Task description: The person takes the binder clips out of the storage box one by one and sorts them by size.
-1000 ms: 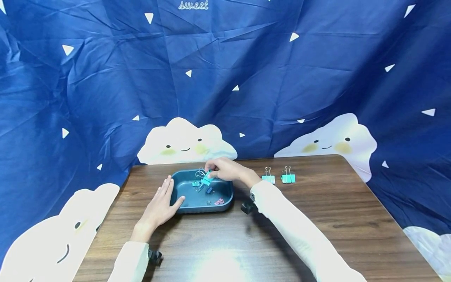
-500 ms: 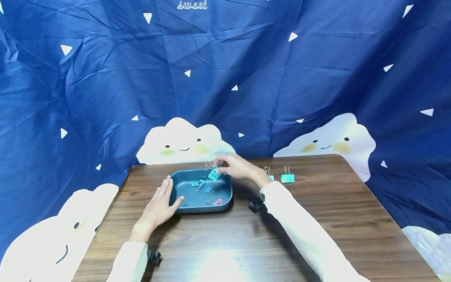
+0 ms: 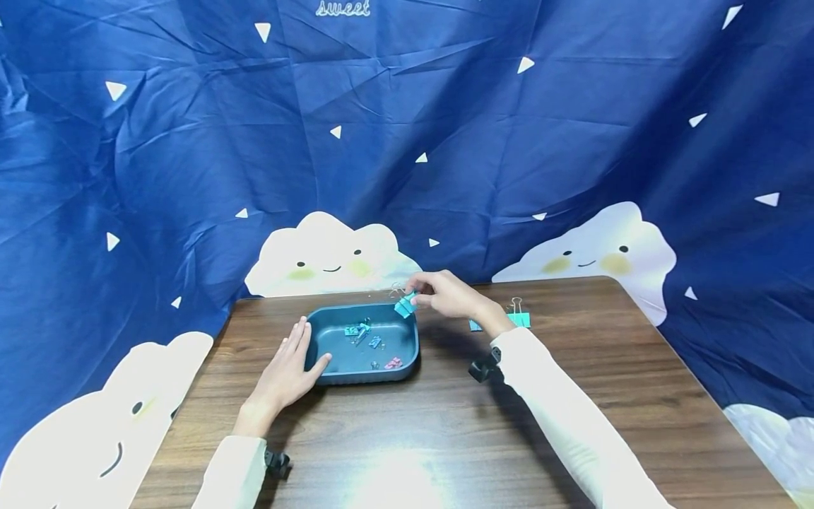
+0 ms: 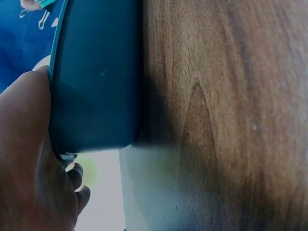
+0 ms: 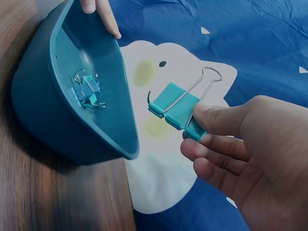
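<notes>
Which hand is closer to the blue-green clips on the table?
Right. The right hand, holding another clip, is just left of the table clips; the left hand is farther left, touching the tray.

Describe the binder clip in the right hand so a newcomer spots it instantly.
On the wooden table, find the dark teal tray. By its far right corner, the right hand pinches a turquoise binder clip. It alone is held; other clips rest in the tray or on the table.
</notes>
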Demonstrator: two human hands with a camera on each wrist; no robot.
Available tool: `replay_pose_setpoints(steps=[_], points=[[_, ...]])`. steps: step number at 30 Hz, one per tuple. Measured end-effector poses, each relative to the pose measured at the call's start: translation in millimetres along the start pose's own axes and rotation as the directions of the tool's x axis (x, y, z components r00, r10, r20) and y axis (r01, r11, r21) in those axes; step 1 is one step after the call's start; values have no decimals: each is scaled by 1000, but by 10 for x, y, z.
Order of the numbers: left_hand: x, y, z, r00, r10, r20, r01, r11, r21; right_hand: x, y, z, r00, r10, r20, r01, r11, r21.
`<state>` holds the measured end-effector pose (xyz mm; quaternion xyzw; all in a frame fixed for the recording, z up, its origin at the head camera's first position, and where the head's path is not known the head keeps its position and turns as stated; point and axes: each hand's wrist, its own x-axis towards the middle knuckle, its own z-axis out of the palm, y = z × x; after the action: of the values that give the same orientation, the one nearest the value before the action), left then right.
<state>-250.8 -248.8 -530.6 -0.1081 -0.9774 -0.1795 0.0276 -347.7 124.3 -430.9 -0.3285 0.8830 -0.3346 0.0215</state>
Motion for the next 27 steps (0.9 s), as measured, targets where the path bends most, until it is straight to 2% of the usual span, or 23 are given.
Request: replay_pose_setpoints(steps=[11,21,27], points=[[0,-3,-17,1000,-5,11,5,1000,-1,-173,120,-147,998,49,-47,-47,998,41],[5,-6,3,1000,4,-5,-4,1000,4,-352,205,-161,989,104,-107,-99,994,46],[10,-8,9,1000,1,-5,-1,1000,-6,-459,281,-131,982,168,-89,-154,977,150]])
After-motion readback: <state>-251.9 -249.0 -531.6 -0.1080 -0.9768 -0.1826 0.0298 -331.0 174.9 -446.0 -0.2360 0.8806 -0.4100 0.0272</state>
